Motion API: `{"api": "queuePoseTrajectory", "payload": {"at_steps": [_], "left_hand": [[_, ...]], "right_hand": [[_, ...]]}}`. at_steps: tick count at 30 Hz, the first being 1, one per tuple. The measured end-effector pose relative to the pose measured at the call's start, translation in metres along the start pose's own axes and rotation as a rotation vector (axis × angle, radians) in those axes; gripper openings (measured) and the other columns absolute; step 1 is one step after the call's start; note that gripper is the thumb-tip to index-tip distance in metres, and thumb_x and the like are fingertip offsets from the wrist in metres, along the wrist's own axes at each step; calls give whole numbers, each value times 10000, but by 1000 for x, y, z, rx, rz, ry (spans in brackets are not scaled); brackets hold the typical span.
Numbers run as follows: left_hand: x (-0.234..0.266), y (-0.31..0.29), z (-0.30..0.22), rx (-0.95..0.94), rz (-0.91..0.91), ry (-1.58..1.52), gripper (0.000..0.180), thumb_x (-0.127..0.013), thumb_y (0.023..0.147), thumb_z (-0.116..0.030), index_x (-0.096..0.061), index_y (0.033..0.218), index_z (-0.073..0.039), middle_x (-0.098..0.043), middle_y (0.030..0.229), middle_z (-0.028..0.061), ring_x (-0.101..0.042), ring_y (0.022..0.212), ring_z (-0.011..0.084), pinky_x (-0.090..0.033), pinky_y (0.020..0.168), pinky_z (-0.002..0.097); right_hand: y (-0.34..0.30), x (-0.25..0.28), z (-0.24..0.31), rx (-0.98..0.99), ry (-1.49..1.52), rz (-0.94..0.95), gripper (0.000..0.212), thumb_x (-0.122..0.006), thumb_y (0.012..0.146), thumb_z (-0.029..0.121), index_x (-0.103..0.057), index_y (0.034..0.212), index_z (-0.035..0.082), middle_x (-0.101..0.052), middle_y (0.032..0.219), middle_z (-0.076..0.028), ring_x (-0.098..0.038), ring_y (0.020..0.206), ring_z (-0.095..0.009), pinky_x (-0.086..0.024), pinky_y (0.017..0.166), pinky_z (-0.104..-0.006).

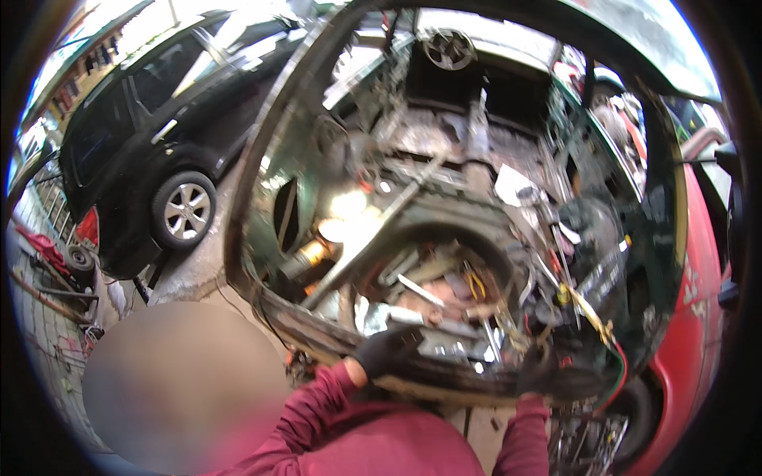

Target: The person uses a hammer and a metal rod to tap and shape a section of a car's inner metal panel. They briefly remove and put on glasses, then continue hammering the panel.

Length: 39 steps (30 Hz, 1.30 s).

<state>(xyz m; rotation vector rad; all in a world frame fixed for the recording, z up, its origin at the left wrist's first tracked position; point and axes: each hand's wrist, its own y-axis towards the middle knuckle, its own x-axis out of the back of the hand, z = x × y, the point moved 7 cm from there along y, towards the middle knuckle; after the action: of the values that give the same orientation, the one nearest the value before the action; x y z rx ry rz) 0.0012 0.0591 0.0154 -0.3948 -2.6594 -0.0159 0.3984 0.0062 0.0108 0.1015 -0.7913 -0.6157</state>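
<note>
My left hand (389,351), in a black glove, reaches over the rear sill (333,347) of a stripped car body, its fingers stretched out with nothing visible in them. Just past it, loose tools and metal scraps lie in the round wheel well (373,266). My right hand (538,369), also gloved in black, is over the sill farther right, beside the scattered tools; its fingers blur into the dark background. Near it rests a brass gas torch (591,313) with red and green hoses. Yellow-handled pliers (475,284) lie in the well.
A long metal bar (389,210) slants across the car's floor, beside a glowing lamp (333,230). A black car (143,143) stands to the left, and a red vehicle panel (698,262) to the right. A blurred round patch (186,389) covers the lower left.
</note>
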Motion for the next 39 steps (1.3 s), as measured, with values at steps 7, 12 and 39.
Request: {"api": "queuePoseTrajectory", "payload": {"at_steps": [7,12,39], "left_hand": [[97,7,-30,-320,-415,302,262,-700,999,-48,-738,1253,3,-801,1144,137,-762,1023,215,-576,921,334],[113,-14,40,-40,-561,645,229,-712,1035,-175,-757,1204,-28,-790,1143,172,-777,1077,287,-584,932,380],[110,-17,53,-56,-721,510,234,-637,1086,-152,-775,1157,24,-795,1056,112,-741,955,187,-571,875,334]], "right_hand": [[29,54,-13,21,140,27,263,-713,1031,194,-689,1157,-35,-748,983,-164,-706,879,-250,-557,847,-393],[44,77,-43,107,50,-3,282,-720,1029,232,-700,1167,-13,-749,971,-162,-715,858,-273,-560,818,-398],[40,52,-47,27,-31,195,286,-747,1020,242,-712,1160,-5,-759,1001,-171,-743,915,-297,-570,852,-404]]}}
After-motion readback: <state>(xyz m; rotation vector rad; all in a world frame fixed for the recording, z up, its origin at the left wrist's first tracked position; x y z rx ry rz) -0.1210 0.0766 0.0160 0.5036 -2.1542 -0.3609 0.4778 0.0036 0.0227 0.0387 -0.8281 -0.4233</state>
